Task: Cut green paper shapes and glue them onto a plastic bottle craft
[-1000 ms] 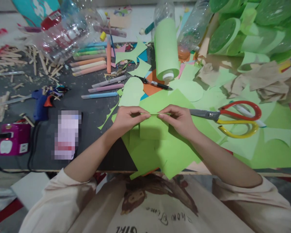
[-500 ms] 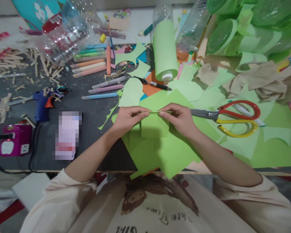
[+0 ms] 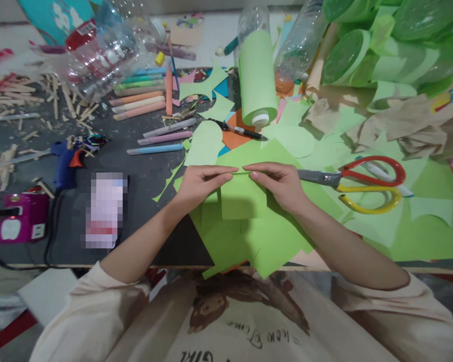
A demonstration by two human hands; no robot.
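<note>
My left hand (image 3: 206, 182) and my right hand (image 3: 278, 182) pinch the far edge of a small light-green piece of paper (image 3: 243, 201) between thumbs and fingers. That edge looks folded or rolled into a narrow strip, and the rest of the piece hangs toward me. Beneath it lie larger bright-green paper sheets (image 3: 226, 241). Scissors (image 3: 335, 180) with one red and one yellow handle rest by my right hand, blades partly hidden behind it. A black pen (image 3: 245, 131) lies beyond my hands, beside a rounded pale-green cutout (image 3: 204, 143).
A bottle wrapped in green paper (image 3: 257, 75) lies at the back, with more green bottles (image 3: 385, 60) at right. On the left are a blue glue gun (image 3: 63, 166), a phone (image 3: 104, 211), a purple power box (image 3: 24, 218), markers (image 3: 139, 105) and wooden sticks (image 3: 68, 100).
The fingers of my right hand have straightened and shifted slightly along the paper's edge. The near part of the small piece has moved a little right and toward me.
</note>
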